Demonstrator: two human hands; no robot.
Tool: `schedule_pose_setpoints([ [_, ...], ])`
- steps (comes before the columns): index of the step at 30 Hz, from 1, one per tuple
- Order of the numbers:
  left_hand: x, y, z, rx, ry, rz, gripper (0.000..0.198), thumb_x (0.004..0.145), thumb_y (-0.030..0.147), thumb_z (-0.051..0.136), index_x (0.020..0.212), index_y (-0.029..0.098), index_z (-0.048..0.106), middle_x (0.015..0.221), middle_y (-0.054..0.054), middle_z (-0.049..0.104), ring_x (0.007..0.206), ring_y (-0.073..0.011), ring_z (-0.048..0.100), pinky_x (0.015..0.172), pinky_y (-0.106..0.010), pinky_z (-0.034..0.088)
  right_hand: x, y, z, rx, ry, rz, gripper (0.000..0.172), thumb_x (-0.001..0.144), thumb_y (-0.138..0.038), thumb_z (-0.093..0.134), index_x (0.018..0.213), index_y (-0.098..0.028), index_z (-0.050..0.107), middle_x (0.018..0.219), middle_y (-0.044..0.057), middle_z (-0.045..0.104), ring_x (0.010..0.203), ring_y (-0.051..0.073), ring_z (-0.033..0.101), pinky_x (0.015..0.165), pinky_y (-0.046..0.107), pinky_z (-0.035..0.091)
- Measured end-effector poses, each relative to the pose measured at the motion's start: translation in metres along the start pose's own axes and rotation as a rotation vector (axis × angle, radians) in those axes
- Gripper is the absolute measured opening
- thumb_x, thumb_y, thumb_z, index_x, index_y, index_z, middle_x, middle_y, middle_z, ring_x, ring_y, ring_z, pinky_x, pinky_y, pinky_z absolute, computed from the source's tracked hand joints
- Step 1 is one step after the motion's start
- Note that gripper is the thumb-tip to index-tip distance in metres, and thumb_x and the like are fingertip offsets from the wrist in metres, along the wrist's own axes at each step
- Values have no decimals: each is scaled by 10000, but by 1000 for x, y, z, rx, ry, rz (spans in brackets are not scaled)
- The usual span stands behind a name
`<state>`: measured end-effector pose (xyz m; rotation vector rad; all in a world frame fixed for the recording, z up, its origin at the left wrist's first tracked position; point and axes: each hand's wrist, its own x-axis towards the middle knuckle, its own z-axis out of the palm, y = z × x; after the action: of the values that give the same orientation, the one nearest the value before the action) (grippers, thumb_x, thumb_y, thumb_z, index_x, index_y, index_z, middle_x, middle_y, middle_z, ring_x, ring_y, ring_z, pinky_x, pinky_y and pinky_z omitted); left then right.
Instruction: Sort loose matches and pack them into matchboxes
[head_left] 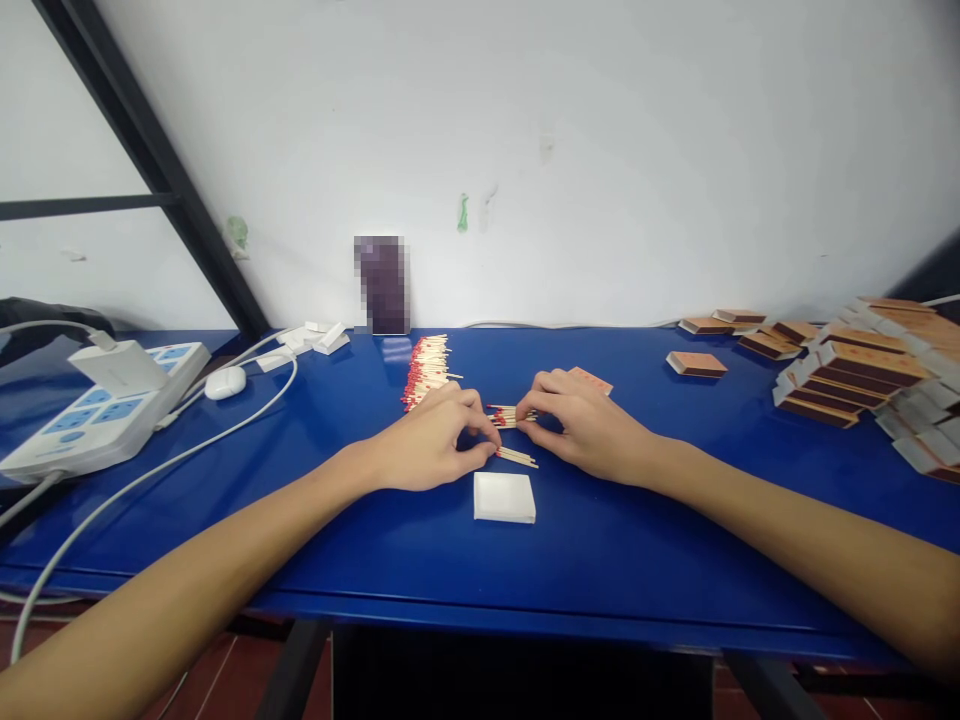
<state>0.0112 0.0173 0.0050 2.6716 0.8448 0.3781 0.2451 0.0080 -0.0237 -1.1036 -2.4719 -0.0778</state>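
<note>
My left hand (pixel 435 440) and my right hand (pixel 581 425) meet at the middle of the blue table (pixel 600 560). Both pinch a small bundle of red-tipped matches (pixel 508 416) held between their fingertips. A few loose matches (pixel 517 458) lie on the table just under the hands. A white matchbox tray (pixel 505 497) sits in front of them, nearer to me. A large pile of matches (pixel 426 370) lies behind my left hand. An orange matchbox sleeve (pixel 592 379) shows behind my right hand.
Stacks of matchboxes (pixel 855 375) crowd the right side, with one lone box (pixel 696 364) nearer the middle. A white power strip (pixel 97 405), cables (pixel 150 470) and a white mouse-like object (pixel 225 382) occupy the left. A dark blurred object (pixel 382 284) leans on the wall.
</note>
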Motion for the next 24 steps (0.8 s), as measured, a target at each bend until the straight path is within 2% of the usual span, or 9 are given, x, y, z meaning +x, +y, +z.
schedule_pose_setpoints([
  [3,0,-1,0,17,32,-4,209,915,294,544,1035,235,705,887,-28,561,920,-195,511,852,-364,431,1,-1,-1,0,-11,-3,160,946,-248,497,892,-195,637,871,64,607,798,200,538,732,354,374],
  [7,0,-3,0,148,77,8,260,922,286,507,1094,203,683,849,-36,542,931,-215,509,878,-392,421,1,-3,-2,2,-5,-20,146,941,-238,503,885,-200,633,861,59,613,776,194,544,724,348,367],
  [17,0,-4,1,199,61,40,261,905,270,508,1069,205,700,875,-44,544,942,-222,491,883,-393,401,0,-3,-2,32,-10,4,132,935,-242,524,896,-194,640,855,54,600,795,193,558,732,348,381],
  [24,0,-4,2,232,35,42,299,908,270,510,1141,196,682,893,-51,544,942,-227,480,879,-399,400,0,-2,-2,66,-30,6,168,944,-249,507,904,-194,660,853,53,579,801,191,544,735,345,390],
])
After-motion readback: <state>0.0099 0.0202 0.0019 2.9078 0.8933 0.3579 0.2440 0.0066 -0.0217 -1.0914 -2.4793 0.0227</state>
